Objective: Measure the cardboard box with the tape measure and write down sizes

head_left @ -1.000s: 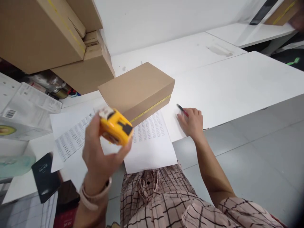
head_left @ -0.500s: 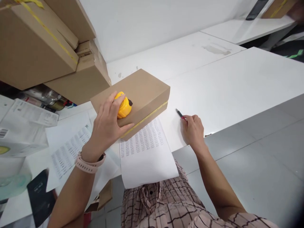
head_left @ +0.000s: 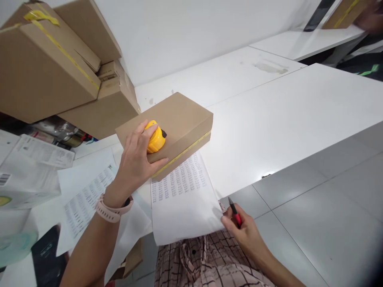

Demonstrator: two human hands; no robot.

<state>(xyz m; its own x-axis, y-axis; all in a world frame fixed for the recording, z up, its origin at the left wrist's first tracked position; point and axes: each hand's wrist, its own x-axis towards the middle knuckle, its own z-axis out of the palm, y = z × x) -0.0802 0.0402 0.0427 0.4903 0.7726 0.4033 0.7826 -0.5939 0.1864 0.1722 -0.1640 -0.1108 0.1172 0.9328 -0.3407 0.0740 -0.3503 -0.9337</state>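
Observation:
My left hand [head_left: 136, 161] is closed round a yellow tape measure [head_left: 155, 138] and rests it on top of a flat brown cardboard box [head_left: 182, 115] with yellow tape along its seam. The box lies on a printed sheet of figures [head_left: 182, 191] that hangs over the white table's near edge. My right hand [head_left: 242, 229] holds a red pen [head_left: 235, 211] and touches the sheet's lower right corner, off the table edge above my lap.
Larger cardboard boxes [head_left: 54, 67] are stacked at the back left. More printed sheets [head_left: 80, 195], a white carton [head_left: 26, 171] and a black phone [head_left: 44, 255] lie at the left. The white table [head_left: 284, 107] stretches right. Another person's hand and box [head_left: 353, 12] show top right.
My left hand brought the tape measure from mid-air down onto the box. My right hand lifted the pen off the table and drew back to the sheet's corner.

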